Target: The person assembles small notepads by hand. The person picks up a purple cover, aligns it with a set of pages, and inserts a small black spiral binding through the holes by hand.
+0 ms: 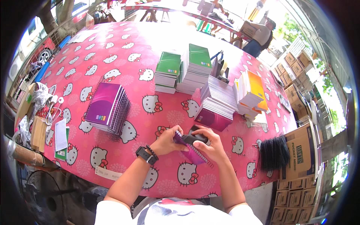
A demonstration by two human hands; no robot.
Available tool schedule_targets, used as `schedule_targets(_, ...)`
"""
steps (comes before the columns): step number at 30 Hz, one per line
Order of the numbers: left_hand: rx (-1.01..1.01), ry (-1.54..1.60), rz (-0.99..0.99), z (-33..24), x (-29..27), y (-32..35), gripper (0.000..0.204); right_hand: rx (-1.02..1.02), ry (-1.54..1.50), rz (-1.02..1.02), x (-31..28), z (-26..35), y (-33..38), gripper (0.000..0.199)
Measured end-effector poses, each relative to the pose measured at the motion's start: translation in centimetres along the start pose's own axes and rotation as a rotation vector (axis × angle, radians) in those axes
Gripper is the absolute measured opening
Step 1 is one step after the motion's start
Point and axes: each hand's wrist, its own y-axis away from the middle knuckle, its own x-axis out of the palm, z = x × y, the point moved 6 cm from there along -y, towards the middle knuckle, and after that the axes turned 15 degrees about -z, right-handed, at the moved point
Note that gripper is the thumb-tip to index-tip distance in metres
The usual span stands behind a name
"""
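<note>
Hands [170,140] [212,144] grip purple notebook [189,150] near table edge [123,180]; stacks beyond.

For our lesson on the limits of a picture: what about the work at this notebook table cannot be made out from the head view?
- Black tool: its working end is covered by the right hand.
- Purple spiral notebook: its upper part lies under the left hand and the right hand.
- Black coils: too small to count.
- Cardboard boxes: bent and washed out at the fisheye rim.
- Person's body: cut off by the lower edge.
</note>
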Motion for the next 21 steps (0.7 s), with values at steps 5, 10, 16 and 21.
schedule_targets(5, 0.091, -0.097, -0.040, -1.9, 0.6, 0.3, 0.041, -0.340, 0.451, -0.293, -2.2, 3.0, 1.1, 0.052)
schedule_targets(10, 0.204, -0.179, -0.156, -6.0, 1.7, 1.6, 0.033, -0.306, 0.110, -0.272, -0.1, 5.5, 2.6, 0.024)
schedule_targets(16, 0.105, 0.004, -0.230, -6.8, 0.9, 2.8, 0.016, -0.340, 0.036, -0.337, -1.0, 6.7, 3.2, 0.025)
schedule_targets(21, 0.253, -0.064, -0.276, -8.2, 1.2, 3.7, 0.018, -0.265, -0.088, -0.307, -1.2, 6.1, 3.6, 0.022)
